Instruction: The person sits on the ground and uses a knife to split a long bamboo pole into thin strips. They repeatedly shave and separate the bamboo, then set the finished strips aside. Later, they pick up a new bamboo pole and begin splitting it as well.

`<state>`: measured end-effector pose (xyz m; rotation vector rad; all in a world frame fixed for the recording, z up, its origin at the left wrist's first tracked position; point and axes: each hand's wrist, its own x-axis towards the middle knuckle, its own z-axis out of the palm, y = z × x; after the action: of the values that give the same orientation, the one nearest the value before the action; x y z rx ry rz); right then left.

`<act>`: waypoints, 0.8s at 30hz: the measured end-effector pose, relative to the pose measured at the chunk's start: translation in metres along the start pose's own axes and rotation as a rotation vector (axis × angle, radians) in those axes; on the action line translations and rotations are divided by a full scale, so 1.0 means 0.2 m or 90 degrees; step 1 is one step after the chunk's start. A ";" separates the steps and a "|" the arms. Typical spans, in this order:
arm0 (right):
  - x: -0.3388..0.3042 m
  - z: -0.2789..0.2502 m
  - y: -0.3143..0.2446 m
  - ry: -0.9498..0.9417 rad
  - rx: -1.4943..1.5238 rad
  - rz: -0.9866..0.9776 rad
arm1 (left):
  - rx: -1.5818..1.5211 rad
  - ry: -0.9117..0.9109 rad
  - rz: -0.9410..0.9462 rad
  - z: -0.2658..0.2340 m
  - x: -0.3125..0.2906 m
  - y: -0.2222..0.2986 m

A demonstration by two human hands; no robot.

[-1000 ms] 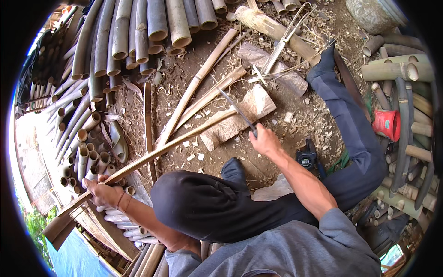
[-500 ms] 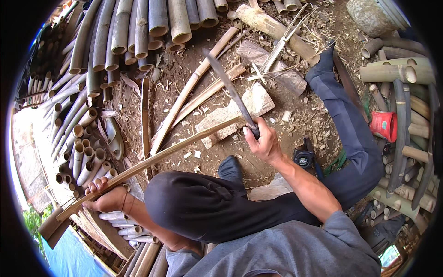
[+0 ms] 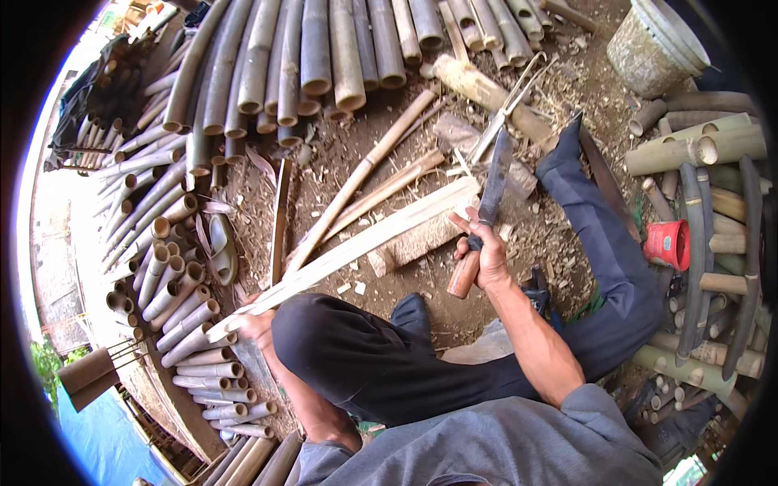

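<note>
Bamboo strip (image 3: 356, 247): pale, already split, resting across wood block (image 3: 417, 239).
Right hand (image 3: 486, 255): grip wrapped around raised machete (image 3: 486, 206).
Left hand (image 3: 255, 324): grip clasping strip's near end.
Left: trimming seemingly unfinished.

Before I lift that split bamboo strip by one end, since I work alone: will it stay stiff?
Probably it sags a little: the strip is long and thin, held by the left hand and resting on a block. Likely light, with sharp split edges.
</note>
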<state>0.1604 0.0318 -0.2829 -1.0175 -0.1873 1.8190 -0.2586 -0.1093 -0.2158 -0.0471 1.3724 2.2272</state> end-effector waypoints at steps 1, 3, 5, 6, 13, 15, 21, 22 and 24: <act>-0.03 0.04 -0.06 -0.020 0.101 0.025 | 0.106 -0.016 -0.030 -0.01 -0.12 -0.06; -0.14 0.16 -0.16 -0.153 0.209 0.037 | 0.412 -0.099 -0.054 -0.08 -0.42 -0.11; -0.23 0.24 -0.24 -0.255 0.287 0.034 | 0.788 -0.296 0.006 -0.14 -0.75 -0.15; -0.28 0.26 -0.29 -0.273 0.293 0.015 | 0.929 -0.400 0.077 -0.14 -0.86 -0.14; -0.73 0.62 -0.63 -0.261 0.040 -0.035 | 0.934 -0.574 0.257 0.62 -0.47 0.62; -0.81 0.70 -0.66 -0.256 0.004 -0.017 | 0.917 -0.802 0.350 1.02 -0.88 0.62; -1.08 0.77 -0.86 -0.280 -0.157 -0.119 | 0.842 -0.807 0.331 1.19 -1.31 0.40; -1.10 0.70 -0.93 -0.254 -0.225 -0.160 | 0.738 -0.713 0.293 1.19 -1.32 0.44; -1.08 0.46 -1.03 -0.163 -0.431 -0.265 | 0.482 -0.603 0.418 1.20 -1.39 0.60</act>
<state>0.2676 -0.0175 0.0071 -1.0829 -1.1457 1.5077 -0.0161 -0.0632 0.0807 1.6674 1.6124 1.5368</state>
